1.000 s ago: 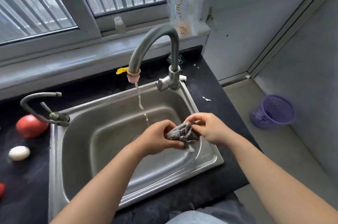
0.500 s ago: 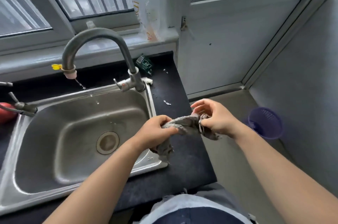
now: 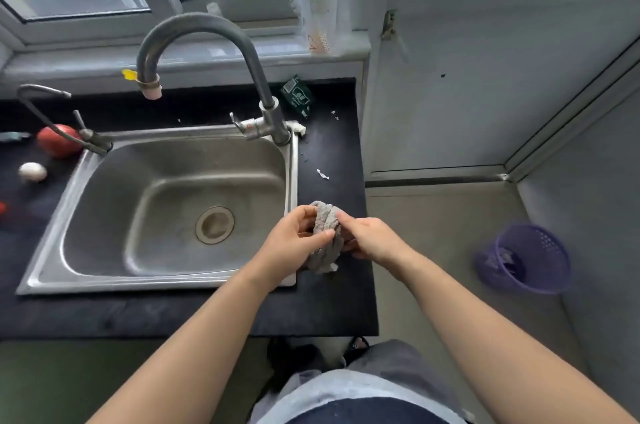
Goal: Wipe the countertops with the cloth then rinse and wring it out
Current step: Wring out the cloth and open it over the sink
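A grey cloth (image 3: 325,236) is bunched into a thick twisted wad between both hands, just above the black countertop (image 3: 332,160) right of the steel sink (image 3: 104,215). My left hand (image 3: 294,243) grips its left side and lower end. My right hand (image 3: 370,238) grips its right side, fingers laid over the top. The curved grey faucet (image 3: 204,32) arches over the sink and no water runs from its spout. The sink basin holds nothing; its drain (image 3: 214,224) shows.
A small second tap (image 3: 55,118) stands at the sink's left corner. A tomato (image 3: 57,141) and a white egg (image 3: 33,171) lie on the left counter. A green packet (image 3: 297,95) and white scraps (image 3: 322,174) lie behind the cloth. A purple basket (image 3: 526,259) stands on the floor at right.
The hands carried the cloth from over the sink to above the counter on the right and bunched it tighter. The water stream from the faucet has stopped.
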A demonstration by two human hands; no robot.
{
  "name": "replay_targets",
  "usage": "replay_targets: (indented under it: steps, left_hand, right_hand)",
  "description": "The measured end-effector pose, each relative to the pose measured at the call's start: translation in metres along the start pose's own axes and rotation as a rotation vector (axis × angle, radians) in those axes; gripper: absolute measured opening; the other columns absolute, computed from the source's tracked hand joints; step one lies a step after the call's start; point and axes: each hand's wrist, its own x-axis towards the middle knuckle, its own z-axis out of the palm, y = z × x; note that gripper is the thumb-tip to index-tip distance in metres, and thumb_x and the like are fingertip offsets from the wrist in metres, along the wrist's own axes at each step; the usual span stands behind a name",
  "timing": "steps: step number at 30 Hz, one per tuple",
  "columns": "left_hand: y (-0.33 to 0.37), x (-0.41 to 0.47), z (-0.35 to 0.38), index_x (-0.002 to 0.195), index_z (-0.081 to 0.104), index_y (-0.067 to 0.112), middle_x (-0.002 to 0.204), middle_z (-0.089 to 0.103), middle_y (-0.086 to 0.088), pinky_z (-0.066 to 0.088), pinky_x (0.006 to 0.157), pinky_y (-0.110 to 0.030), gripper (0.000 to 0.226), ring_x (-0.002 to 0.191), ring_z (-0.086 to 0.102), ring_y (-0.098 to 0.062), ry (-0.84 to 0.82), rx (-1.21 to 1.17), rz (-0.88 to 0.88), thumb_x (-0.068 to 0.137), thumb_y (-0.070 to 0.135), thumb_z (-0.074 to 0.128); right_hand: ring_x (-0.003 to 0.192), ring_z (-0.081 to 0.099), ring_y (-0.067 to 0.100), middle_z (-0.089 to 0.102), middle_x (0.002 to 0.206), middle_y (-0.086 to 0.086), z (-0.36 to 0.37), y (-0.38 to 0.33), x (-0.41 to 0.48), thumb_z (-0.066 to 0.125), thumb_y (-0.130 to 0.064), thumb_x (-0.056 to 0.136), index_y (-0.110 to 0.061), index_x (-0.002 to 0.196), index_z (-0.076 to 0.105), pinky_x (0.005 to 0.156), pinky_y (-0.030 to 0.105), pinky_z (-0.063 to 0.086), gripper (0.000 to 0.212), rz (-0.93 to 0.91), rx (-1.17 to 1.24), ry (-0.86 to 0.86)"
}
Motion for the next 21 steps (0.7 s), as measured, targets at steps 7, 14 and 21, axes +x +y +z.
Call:
replay_targets:
  steps: [7,14,21]
  left_hand:
    - [0.0,-0.008,-0.009,0.1,0.052,0.023,0.092,0.063,-0.003,0.047,0.069,-0.022,0.037,0.07,0.055,-0.01,0.157,0.248,0.03,0.073,0.016,0.077]
    - [0.014,-0.006,-0.003,0.109,0.047,0.021,0.097,0.057,0.011,0.043,0.063,-0.006,0.02,0.079,0.051,0.004,0.077,0.105,-0.073,0.092,0.025,0.055]
    - [0.018,0.0,-0.008,0.097,0.064,0.017,0.096,0.071,0.001,0.048,0.081,-0.028,0.013,0.091,0.064,-0.012,0.022,-0.109,-0.002,0.087,0.024,0.063]
  right_hand:
    - [0.091,0.065,0.018,0.07,0.093,0.003,0.007,-0.009,0.006,0.066,-0.001,0.079,-0.016,0.085,0.066,0.096,0.042,0.049,0.016,-0.236,0.254,0.196]
    - [0.088,0.061,0.013,0.067,0.104,0.01,0.01,-0.026,-0.006,0.043,0.009,0.083,-0.002,0.11,0.061,0.084,0.027,0.049,0.035,-0.306,0.235,0.197]
    - [0.086,0.064,0.018,0.069,0.092,0.008,0.004,-0.044,-0.022,0.056,0.005,0.085,-0.012,0.093,0.064,0.085,0.032,0.051,0.021,-0.364,0.305,0.159]
